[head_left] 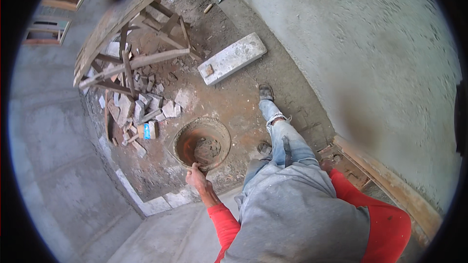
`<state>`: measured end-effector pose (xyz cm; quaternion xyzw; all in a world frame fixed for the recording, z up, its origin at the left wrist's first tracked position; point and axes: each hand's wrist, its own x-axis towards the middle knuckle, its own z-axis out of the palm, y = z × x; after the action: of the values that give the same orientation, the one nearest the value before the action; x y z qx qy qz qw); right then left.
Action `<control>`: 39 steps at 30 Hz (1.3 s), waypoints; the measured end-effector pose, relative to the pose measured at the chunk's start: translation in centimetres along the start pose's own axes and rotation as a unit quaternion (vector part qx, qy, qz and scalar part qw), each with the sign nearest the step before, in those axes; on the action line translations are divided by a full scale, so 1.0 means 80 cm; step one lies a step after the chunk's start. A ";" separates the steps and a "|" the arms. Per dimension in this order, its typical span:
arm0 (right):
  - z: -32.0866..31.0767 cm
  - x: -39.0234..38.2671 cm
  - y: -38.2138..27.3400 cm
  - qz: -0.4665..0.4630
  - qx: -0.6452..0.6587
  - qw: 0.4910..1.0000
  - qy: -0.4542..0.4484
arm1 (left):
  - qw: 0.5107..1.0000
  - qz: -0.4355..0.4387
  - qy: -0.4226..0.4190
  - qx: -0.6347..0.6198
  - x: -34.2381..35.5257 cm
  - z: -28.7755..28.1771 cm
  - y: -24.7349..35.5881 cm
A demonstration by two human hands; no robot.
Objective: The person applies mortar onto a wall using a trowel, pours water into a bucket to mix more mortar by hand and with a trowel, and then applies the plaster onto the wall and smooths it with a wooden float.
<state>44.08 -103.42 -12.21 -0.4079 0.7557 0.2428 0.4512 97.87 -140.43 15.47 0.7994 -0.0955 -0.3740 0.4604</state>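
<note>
Dirty floor [236, 107], left hand [197, 178] curled over the basin rim [225, 141].

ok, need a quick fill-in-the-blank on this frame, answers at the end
1. The person's ____ hand is at the rim of the round basin.
2. The colour of the sleeves is ____.
3. In the picture, the long pale block lies to the ____ of the wooden stand.

Missing words: left; red; right.
</note>
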 end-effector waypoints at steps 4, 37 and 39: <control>-0.128 0.074 -0.087 0.057 0.174 0.983 0.007 | 0.996 0.014 -0.009 0.090 0.039 0.123 0.055; 0.141 0.250 -0.432 0.392 0.829 0.321 0.237 | 0.573 0.187 -0.582 0.545 0.296 0.656 -0.266; 0.196 0.329 -0.407 0.397 0.826 0.325 0.234 | 0.570 0.196 -0.566 0.563 0.295 0.661 -0.330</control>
<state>72.05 -120.24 -42.77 0.4829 0.7138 -0.4615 0.2106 73.11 -172.59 -33.57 0.4844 -0.6821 -0.5213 -0.1682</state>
